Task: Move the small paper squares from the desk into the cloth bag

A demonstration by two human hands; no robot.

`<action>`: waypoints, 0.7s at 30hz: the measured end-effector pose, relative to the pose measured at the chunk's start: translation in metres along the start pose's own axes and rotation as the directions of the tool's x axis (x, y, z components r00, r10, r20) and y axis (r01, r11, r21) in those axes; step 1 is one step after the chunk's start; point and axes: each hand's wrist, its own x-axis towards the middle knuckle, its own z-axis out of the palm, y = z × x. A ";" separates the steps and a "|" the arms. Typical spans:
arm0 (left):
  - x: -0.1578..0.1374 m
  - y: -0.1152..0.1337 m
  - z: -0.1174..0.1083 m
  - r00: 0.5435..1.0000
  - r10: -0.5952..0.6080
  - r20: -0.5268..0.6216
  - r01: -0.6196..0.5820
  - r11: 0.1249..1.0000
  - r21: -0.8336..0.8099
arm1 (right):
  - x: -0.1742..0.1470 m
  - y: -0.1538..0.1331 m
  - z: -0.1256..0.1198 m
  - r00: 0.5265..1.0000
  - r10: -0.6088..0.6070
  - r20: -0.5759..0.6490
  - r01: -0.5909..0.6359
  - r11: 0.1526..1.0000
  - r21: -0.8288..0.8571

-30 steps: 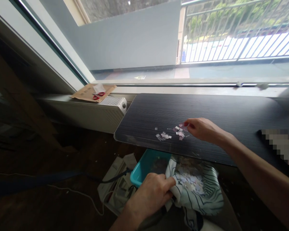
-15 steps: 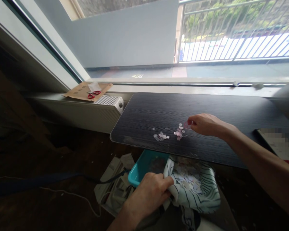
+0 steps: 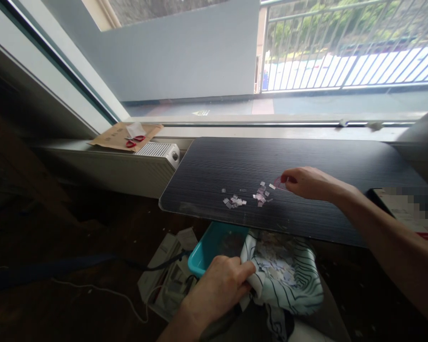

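My right hand (image 3: 303,182) is above the dark table, fingers pinched on a thin, pink, see-through plastic tool (image 3: 278,183); its exact kind is unclear. A small white chip (image 3: 272,186) lies at the tool's tip; whether they touch I cannot tell. Just left of it is a pile of pinkish chips (image 3: 260,194), and further left a pile of clear and white chips (image 3: 234,202). Below the table edge, my left hand (image 3: 223,285) is closed on the rim of a pale cloth (image 3: 303,297) with dark wavy lines. Many paper-like chips (image 3: 276,266) fill the cloth's hollow.
A turquoise basin (image 3: 199,259) stands under the front edge of the dark table (image 3: 214,161). Red-handled scissors (image 3: 135,141) rest on brown paper (image 3: 110,136) by the radiator (image 3: 157,150). A partly blurred flat item (image 3: 399,204) lies at the table's right. A white cable (image 3: 107,290) crosses the floor.
My right hand has shifted slightly right relative to the piles. One white chip now lies apart from the pinkish pile, by the tool's tip. My left hand keeps its grip.
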 end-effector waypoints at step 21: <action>0.012 0.008 0.000 0.996 0.079 -0.036 -0.081 0.996 -0.041 | -0.105 -0.022 0.015 0.986 -0.088 0.140 0.082 0.995 0.048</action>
